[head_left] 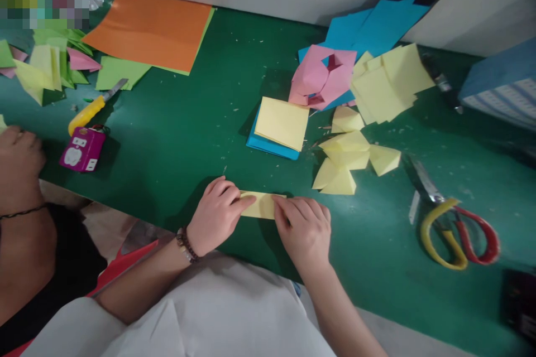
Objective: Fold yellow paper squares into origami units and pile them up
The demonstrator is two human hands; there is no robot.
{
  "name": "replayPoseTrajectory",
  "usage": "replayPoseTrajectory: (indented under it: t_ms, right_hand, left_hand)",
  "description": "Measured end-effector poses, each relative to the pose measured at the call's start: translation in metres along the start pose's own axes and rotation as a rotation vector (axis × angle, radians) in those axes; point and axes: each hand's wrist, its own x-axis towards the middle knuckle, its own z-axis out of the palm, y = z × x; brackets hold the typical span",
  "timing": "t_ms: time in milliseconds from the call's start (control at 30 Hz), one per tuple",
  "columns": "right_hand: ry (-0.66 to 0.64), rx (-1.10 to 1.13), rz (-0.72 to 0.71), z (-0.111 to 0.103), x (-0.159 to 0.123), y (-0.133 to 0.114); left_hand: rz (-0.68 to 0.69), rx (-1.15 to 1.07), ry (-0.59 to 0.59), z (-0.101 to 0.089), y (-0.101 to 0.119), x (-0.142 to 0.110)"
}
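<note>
A narrow folded strip of yellow paper [262,207] lies on the green table close to its front edge. My left hand [215,213] grips the strip's left end, its thumb pressed along the top. At the other end my right hand [305,228] pinches the paper with thumb and fingers. Just beyond them sits a stack of square sheets [282,122], yellow over blue. To the right of that stack are several folded yellow paper pieces [345,150]. A pink folded paper model [323,75] stands behind them.
Scissors with yellow and red handles [458,234] lie at right, near yellow sheets [387,86] and a blue box [502,83]. Orange paper [154,28], a yellow-handled cutter [90,111] and a purple box [84,149] lie left. Another person's hand [19,162] rests at the far left.
</note>
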Motion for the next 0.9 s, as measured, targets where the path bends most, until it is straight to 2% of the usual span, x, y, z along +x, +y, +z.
replayPoseTrajectory:
  t_ms: [233,500,700,800,900]
  right_hand:
    - [-0.018,-0.003,0.014,0.001,-0.001,0.000]
    - [-0.009,-0.016,-0.005,-0.001,0.000,0.000]
    - [-0.013,-0.020,0.011,0.002,0.000,0.000]
    - [-0.029,-0.023,0.046,-0.004,0.000,0.002]
    - [-0.017,0.043,0.109,-0.020,-0.003,-0.004]
  left_hand:
    - [-0.012,0.015,0.061,0.003,-0.001,-0.004]
    - [0.197,0.149,0.093,0.007,-0.006,-0.003]
    - [0.212,0.158,0.042,0.005,-0.008,-0.001]
    - [0.177,0.134,0.036,0.003,-0.006,0.000]
    - [0.167,0.133,0.032,0.004,-0.006,0.001]
